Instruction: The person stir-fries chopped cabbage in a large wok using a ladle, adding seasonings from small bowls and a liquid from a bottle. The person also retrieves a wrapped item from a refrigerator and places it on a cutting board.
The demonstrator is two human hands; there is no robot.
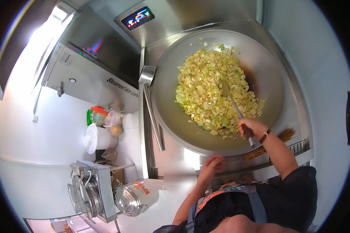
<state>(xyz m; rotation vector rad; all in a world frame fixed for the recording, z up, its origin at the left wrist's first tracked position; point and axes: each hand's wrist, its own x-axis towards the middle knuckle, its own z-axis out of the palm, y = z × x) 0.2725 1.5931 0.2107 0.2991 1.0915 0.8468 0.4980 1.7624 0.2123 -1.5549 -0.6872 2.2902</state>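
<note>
In the large metal wok (169, 116) lies a big heap of chopped cabbage (205, 90), with brown liquid along its right side. My right hand (252, 129) grips the dark handle of a long cooking spatula (234, 102). Its metal blade rests in the cabbage, partly covered by it. Close to the wok's front rim, my left hand (213, 166) is empty, with its fingers loosely bent and a little blurred.
A long-handled metal ladle (151, 107) leans along the wok's left side. Below my right forearm lies a bristle wok brush (285, 134). A lit control panel (138, 18) is behind the wok. Left stand a steamed rice cabinet (84, 72), a white bucket (100, 139) and a lidded steel pot (135, 198).
</note>
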